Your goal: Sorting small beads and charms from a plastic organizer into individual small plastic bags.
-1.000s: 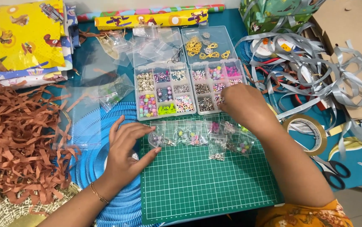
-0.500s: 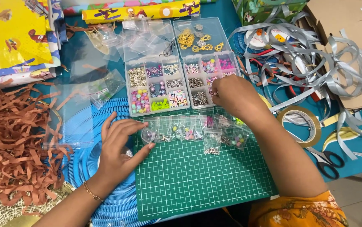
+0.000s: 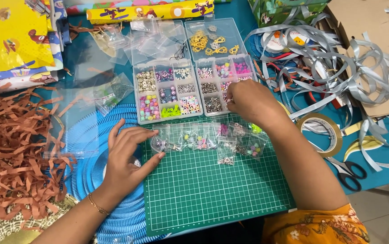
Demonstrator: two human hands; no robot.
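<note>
The right hand (image 3: 248,101) covers its own fingertips and part of the bead organiser box (image 3: 194,88), so whether it pinches a bead cannot be told. The small clear bags (image 3: 203,140) hold pieces too small to identify. The brown paper shred (image 3: 14,153) runs off the left edge.

Clear compartmented bead box (image 3: 194,88) open, upright, behind small bead bags (image 3: 203,140) on green mat
</note>
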